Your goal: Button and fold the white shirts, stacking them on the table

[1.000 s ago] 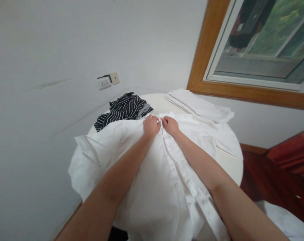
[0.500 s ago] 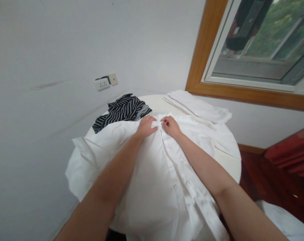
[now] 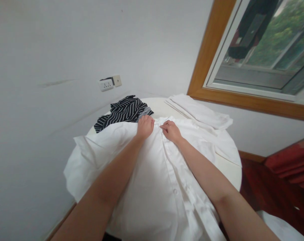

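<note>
A white button-up shirt [image 3: 146,187] lies spread over a round table [image 3: 228,164], its button placket running from the collar area toward me. At the far end of the placket my left hand [image 3: 145,126] has its fingers curled on the fabric, closed around the shirt's edge. Just to the right, my right hand [image 3: 171,131] pinches the shirt near the top of the placket, thumb and index finger together. A small gap parts the two hands. Whatever button lies between the fingertips is too small to make out.
A crumpled black-and-white striped garment [image 3: 125,112] lies at the table's back left. Folded white cloth [image 3: 197,108] rests at the back right. Behind stand a wall with a socket [image 3: 106,84] and a wood-framed window [image 3: 252,98]. Red fabric [image 3: 289,164] is at the far right.
My left hand's fingers have drawn in from a spread thumb to a closed grip. The right hand stays at the placket top. The view has shifted slightly.
</note>
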Motion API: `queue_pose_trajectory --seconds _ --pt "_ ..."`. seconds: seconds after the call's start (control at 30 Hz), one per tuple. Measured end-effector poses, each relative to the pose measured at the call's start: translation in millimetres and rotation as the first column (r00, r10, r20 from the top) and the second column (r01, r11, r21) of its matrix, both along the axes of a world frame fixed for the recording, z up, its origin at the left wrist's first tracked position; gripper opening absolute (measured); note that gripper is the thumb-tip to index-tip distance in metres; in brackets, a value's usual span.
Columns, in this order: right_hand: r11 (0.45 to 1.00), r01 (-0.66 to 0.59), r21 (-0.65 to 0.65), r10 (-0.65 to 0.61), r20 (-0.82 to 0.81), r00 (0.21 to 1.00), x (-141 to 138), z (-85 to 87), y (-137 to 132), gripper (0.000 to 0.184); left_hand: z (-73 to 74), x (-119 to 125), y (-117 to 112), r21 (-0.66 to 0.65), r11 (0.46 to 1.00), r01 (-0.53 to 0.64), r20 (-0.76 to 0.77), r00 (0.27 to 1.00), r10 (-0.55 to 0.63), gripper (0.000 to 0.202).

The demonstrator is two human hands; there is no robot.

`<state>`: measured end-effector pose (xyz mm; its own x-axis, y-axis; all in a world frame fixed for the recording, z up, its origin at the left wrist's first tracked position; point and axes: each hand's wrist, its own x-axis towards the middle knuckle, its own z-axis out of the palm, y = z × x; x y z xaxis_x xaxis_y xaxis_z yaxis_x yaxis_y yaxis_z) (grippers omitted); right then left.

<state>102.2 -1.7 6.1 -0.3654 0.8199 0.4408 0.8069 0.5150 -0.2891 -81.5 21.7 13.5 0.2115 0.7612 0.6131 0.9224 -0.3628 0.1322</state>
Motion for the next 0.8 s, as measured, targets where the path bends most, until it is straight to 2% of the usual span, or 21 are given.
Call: queue_pose_trajectory --seconds 0.07,0.17,0.27,0.33,0.4,0.53,0.67,0.73,0.8 --pt "1.0 0.021 -0.001 -0.021 0.041 0.999 -1 2.1 -3 0.032 -1.1 -2 3 -0.008 1.0 -0.025 0.114 0.993 0.026 0.023" --pt "0.999 0.035 -0.007 -0.035 0.042 0.999 -2 2.9 -4 0.034 0.5 -3 4 -0.072 0.99 0.117 0.156 0.982 -0.105 0.029" --pt "0.999 0.036 -0.038 -0.038 -0.053 0.998 -1 1.3 -1 0.034 3.3 -2 1 -0.119 0.968 0.22 0.144 0.969 -0.203 0.031" --pt "0.997 0.052 -0.058 -0.061 -0.165 0.984 1 -0.1 2 0.033 3.6 -1 0 -0.08 0.974 0.21 0.139 0.97 -0.198 0.025" --pt "0.993 0.1 -0.061 -0.113 -0.272 0.956 4 -1.1 6 0.033 1.3 0 1 -0.045 0.976 0.212 0.099 0.973 -0.207 0.028" --pt "0.978 0.198 -0.062 -0.207 -0.37 0.906 8 -2.4 11 0.033 -9.3 1 4 -0.113 0.971 0.211 -0.024 0.976 -0.215 0.037" --pt "0.975 0.218 -0.032 -0.217 -0.301 0.929 7 -1.0 8 0.037 -12.8 1 5 -0.134 0.972 0.193 -0.066 0.977 -0.203 0.043" --pt "0.98 0.2 0.004 -0.195 -0.197 0.961 5 1.1 3 0.036 -9.9 3 2 -0.109 0.977 0.183 -0.079 0.978 -0.192 0.042" --pt "0.982 0.189 0.014 -0.187 -0.087 0.978 1 3.4 -2 0.033 -6.1 5 -2 -0.082 0.99 0.117 -0.076 0.989 -0.123 0.04"
